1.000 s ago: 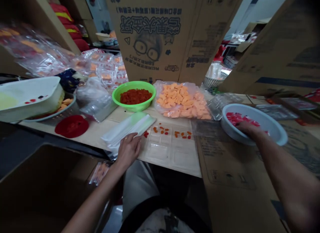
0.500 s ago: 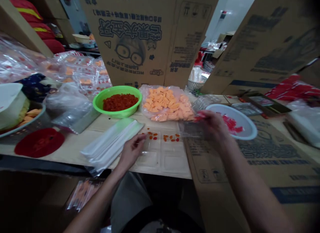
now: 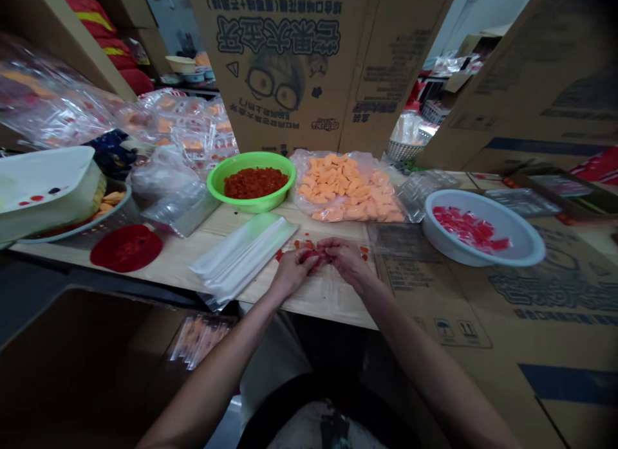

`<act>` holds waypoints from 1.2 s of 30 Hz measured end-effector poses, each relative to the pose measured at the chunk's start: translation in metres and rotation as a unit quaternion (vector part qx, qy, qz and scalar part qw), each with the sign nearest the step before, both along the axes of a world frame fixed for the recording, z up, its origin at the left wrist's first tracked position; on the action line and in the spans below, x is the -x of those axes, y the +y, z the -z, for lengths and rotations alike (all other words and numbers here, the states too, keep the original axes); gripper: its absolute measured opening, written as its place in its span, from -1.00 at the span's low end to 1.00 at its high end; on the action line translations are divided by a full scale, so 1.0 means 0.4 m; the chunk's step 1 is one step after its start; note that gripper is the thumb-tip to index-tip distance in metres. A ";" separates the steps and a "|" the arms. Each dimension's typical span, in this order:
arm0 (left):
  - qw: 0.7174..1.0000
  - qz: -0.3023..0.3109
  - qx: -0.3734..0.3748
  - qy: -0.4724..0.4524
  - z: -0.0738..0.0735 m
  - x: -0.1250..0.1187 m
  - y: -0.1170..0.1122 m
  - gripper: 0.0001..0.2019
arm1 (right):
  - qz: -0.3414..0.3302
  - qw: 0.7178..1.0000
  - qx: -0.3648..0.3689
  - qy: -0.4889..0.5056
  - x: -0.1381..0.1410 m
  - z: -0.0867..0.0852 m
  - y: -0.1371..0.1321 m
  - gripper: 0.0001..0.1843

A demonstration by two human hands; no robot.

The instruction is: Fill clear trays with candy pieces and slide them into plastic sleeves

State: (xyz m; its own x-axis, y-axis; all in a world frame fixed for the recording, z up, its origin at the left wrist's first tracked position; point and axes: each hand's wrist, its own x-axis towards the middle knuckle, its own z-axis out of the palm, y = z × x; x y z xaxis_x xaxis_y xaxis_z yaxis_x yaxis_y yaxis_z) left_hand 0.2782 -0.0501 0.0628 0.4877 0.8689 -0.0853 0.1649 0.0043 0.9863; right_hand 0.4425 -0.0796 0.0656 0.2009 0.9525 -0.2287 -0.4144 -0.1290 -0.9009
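Note:
My left hand point(image 3: 292, 269) and my right hand point(image 3: 346, 259) meet over a clear compartmented plastic tray point(image 3: 333, 298). Between them is something small and red, apparently a packet point(image 3: 315, 261) like those in the basin, pinched by the fingers of both hands. Small orange-red pieces point(image 3: 364, 251) lie in the tray's far compartments, partly hidden by my hands. Left of the tray lies a stack of clear plastic sleeves point(image 3: 244, 256). Beyond it stand a green bowl of red-brown pieces point(image 3: 251, 206) and an open bag of orange pieces point(image 3: 347, 186).
On the right, a pale blue basin point(image 3: 483, 259) holds red packets. A red lid point(image 3: 126, 248) and a white tub point(image 3: 46, 179) sit at the left. Upright cardboard point(image 3: 309, 69) walls the back. Below the table is an open carton point(image 3: 111, 372) with filled packs.
My right hand has come from beside the basin to the tray, bringing something red. My left hand has met it there. The view has shifted, so the scene sits further right.

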 end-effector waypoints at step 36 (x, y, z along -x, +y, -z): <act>0.801 0.209 -0.485 0.284 0.006 0.158 -0.010 -0.71 | -0.257 0.590 -0.097 -0.759 0.042 -0.015 -0.134 -0.47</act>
State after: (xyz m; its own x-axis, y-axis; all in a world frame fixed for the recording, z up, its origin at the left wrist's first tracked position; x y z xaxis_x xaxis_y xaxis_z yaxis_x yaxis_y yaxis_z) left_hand 0.2149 -0.0542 0.0604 0.8746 0.4323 0.2194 0.3752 -0.8902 0.2586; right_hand 0.4258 -0.1331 0.0718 -0.2937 0.9553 -0.0336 0.9382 0.2813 -0.2015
